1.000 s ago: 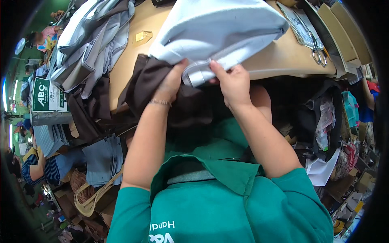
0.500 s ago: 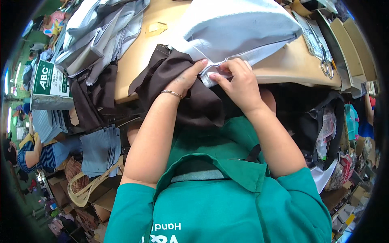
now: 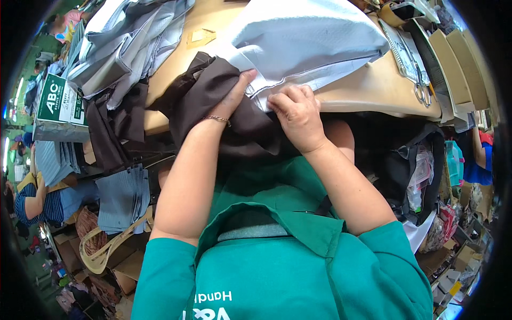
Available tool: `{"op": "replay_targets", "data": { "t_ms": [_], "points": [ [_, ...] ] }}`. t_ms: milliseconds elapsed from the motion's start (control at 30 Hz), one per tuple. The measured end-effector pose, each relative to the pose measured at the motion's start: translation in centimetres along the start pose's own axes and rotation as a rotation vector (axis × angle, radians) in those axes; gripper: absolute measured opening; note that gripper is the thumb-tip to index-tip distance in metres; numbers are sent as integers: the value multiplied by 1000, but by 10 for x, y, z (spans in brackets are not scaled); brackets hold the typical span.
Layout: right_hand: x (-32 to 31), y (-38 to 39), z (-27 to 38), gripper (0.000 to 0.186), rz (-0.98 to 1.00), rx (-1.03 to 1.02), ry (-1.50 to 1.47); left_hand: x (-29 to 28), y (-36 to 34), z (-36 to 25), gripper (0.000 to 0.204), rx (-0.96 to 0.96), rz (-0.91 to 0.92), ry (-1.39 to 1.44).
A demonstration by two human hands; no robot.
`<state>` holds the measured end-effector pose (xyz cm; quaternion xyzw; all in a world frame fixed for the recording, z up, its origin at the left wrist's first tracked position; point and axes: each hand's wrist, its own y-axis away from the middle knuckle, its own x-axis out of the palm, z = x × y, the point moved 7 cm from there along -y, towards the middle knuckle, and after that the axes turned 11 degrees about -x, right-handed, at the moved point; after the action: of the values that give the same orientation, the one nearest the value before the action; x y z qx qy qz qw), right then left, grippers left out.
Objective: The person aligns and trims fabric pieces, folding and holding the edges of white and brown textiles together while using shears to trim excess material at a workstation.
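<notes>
A large light grey-white cloth piece (image 3: 314, 45) with a seam along its near edge lies on the table, joined or laid against dark brown cloth (image 3: 205, 88). My left hand (image 3: 234, 98) grips both cloths near where they meet. Its thumb rests on top, and the other fingers are hidden beneath the cloth. My right hand (image 3: 298, 114), fingers curled, pinches the lower white edge just to the right. The brown cloth bunches around my left wrist and hangs over the table's front edge toward my lap.
Scissors (image 3: 423, 90) lie beside a spiral notebook (image 3: 397, 50) at the right, near cardboard boxes (image 3: 453, 64). A pale flat template (image 3: 201, 37) lies on the wooden table (image 3: 373, 88). Grey and brown garments (image 3: 120, 58) heap at left, above striped blue pieces (image 3: 122, 197). People work on both sides.
My right fingers have curled tighter, pinching the white edge. My left thumb has shifted up and away from the right hand. The whole view has moved slightly.
</notes>
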<state>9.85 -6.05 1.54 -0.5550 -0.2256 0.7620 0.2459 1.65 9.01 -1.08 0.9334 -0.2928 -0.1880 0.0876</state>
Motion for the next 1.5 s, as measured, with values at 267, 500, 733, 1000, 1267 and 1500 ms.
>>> {"op": "replay_targets", "data": {
  "t_ms": [267,500,733,1000,1267,1500],
  "points": [
    [3,-2,14,24,113,-175,182,-12,8,-32,56,258,-146,-694],
    [5,-3,28,30,99,-347,222,-35,22,-32,48,222,-95,-615],
    [12,10,15,35,108,-317,204,-19,155,-60,28,445,267,-517],
    [10,10,16,37,98,-366,108,7,60,-43,15,808,-259,-649],
    [12,16,16,40,113,-310,126,12,49,-23,67,731,-115,-907],
    [12,21,15,38,148,-328,153,14,34,-17,72,648,6,-828]
  ]
}}
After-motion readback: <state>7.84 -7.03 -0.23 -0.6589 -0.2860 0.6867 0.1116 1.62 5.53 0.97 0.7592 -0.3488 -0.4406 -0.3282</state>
